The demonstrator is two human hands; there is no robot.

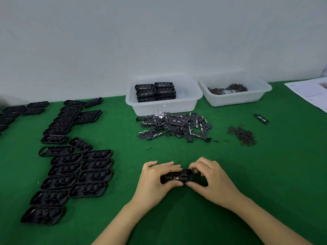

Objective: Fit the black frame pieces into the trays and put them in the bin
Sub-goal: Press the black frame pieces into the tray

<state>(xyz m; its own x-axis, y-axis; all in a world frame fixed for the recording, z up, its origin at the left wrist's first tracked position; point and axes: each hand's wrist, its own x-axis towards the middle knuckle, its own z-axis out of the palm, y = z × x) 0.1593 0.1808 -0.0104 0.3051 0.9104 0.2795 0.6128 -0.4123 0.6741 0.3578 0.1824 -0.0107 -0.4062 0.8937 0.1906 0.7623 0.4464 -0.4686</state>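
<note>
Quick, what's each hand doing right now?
Left hand: holding the left end of the black tray.
Right hand: holding the tray's right end, fingertips curled on it.

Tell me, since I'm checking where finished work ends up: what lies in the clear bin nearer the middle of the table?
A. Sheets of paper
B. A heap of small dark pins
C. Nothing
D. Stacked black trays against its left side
D: the middle bin holds stacked black trays on its left side, while the small dark pins lie in the right-hand bin.
</note>
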